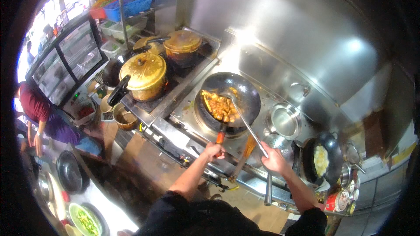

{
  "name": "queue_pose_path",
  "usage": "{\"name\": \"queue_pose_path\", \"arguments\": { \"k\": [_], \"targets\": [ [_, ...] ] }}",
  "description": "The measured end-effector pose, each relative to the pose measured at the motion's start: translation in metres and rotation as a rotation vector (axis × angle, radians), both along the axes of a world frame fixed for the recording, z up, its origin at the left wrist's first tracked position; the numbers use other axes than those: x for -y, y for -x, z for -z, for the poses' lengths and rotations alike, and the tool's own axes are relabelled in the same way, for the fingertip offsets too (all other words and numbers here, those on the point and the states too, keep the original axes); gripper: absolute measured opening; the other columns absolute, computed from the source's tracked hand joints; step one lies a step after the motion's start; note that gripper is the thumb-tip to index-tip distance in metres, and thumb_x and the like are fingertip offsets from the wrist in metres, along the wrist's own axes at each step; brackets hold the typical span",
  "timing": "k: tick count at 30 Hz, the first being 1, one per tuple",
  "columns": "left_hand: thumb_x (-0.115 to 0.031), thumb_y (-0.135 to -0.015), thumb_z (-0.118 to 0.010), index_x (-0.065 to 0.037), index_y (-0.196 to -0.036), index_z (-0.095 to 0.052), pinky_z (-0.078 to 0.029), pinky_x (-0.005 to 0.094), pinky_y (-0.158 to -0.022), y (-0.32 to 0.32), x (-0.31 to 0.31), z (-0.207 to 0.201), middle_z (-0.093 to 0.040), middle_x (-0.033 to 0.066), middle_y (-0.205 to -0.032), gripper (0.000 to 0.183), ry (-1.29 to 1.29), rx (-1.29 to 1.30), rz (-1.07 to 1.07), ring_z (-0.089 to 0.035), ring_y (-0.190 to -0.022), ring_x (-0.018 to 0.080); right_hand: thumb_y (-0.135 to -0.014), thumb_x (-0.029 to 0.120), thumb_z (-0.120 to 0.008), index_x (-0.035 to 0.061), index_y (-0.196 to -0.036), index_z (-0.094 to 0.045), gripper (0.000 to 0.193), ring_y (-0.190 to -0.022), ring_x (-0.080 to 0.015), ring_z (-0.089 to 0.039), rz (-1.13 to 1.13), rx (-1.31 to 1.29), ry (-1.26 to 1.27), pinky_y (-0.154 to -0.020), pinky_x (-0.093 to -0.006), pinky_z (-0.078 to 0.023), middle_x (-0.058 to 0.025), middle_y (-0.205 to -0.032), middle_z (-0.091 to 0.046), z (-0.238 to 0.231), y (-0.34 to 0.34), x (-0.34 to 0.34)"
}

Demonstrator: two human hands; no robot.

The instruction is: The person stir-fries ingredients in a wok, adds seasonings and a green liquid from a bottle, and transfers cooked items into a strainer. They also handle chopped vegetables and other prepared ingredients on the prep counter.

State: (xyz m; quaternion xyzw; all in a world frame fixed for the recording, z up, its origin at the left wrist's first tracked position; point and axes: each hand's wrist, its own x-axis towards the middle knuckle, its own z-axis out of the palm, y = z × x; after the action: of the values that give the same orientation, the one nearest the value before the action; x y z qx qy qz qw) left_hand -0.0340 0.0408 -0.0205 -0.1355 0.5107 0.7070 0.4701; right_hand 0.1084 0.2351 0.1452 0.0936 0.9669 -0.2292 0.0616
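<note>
A black wok (247,100) sits on the stove in front of me, with browned, saucy pieces of food (221,106) gathered on its left side. My left hand (214,150) is closed around the wok's orange-red handle (220,138). In my right hand (274,159) is a long-handled metal ladle (247,124), slanting into the wok with its head among the food. Just below the wok, between my hands, lies a bamboo wok brush (248,148). A perforated metal strainer (280,144) rests beside my right hand.
Yellowed pressure cookers (142,76) stand on burners to the left. A metal pot (285,121) is right of the wok; farther right, another black wok (313,159) holds pale pieces. Behind-left, a counter carries a bowl of green vegetables (85,220). Another person (48,113) stands far left.
</note>
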Motion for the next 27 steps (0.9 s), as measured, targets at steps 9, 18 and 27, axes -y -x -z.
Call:
{"name": "queue_pose_path", "arguments": {
  "k": [9, 18, 27],
  "targets": [
    [-0.001, -0.074, -0.049, -0.002, -0.07, -0.047, -0.032, 0.0288, -0.032, 0.006, 0.005, -0.041, -0.046, 0.0069, -0.055, 0.005, 0.005, 0.098, 0.179, -0.039, -0.038, 0.0183, -0.074, 0.012, -0.056, 0.003, -0.132, -0.042, 0.061, -0.07, -0.0249, -0.064, -0.083, 0.205, 0.451, -0.066, -0.0322, -0.048, -0.0218, -0.081, -0.062, -0.046, -0.056, -0.03],
    [0.006, -0.074, -0.045, -0.002, -0.09, -0.055, -0.034, 0.0266, -0.03, -0.089, 0.043, -0.067, -0.051, 0.005, -0.051, 0.02, 0.168, -0.082, 0.15, -0.044, -0.035, 0.0144, -0.074, 0.008, -0.053, 0.0063, -0.14, -0.031, 0.069, -0.062, -0.035, -0.062, -0.069, 0.056, -0.321, -0.058, -0.046, -0.05, -0.0231, -0.072, -0.061, 0.067, -0.094, -0.009],
    [-0.001, -0.071, -0.053, -0.004, -0.062, -0.048, -0.029, 0.0266, -0.033, -0.014, 0.015, -0.072, -0.046, 0.0069, -0.052, 0.01, 0.04, 0.026, 0.216, -0.04, -0.038, 0.0157, -0.077, 0.01, -0.056, 0.0102, -0.133, -0.043, 0.058, -0.073, -0.0272, -0.065, -0.165, 0.051, 0.163, -0.067, -0.0358, -0.051, -0.0207, -0.089, -0.064, -0.029, -0.082, -0.05]
  ]
}}
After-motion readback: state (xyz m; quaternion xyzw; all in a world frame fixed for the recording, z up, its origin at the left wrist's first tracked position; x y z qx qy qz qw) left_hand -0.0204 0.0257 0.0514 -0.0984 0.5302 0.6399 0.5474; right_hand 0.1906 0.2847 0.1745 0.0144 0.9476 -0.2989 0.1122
